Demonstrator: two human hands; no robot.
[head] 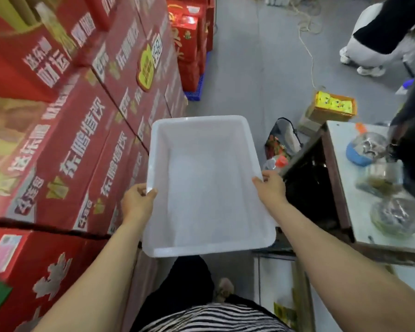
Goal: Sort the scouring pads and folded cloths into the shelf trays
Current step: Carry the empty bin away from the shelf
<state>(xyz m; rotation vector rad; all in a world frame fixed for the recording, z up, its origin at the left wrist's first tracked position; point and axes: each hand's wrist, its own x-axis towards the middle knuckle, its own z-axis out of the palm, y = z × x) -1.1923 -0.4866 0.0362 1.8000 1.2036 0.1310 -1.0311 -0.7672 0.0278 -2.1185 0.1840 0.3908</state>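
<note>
Both hands are closed on the one task item in view: the left hand [138,200] grips the left long rim of a white plastic tray [197,119] with the thumb hooked over the edge, and the right hand [271,188] grips the opposite rim in the same way. The tray is held in the air in front of my body, roughly level, over the floor [249,68] of an aisle. Its inside is bare. No scouring pads or folded cloths appear anywhere in view, and no shelf to receive the tray can be identified. Assessment: sorting has not begun; the tray has yet to be placed and all items have yet to be found and put in. Stacked red cartons [82,116] stand close on my left. A table [359,212] on my right carries several clear containers [393,216] whose contents I cannot make out. A yellow box [334,104] sits on the floor beyond it. My fingers under both rims are hidden. A second person [381,32] is cut off at the upper right edge. The space below the table is too dark to read.
</note>
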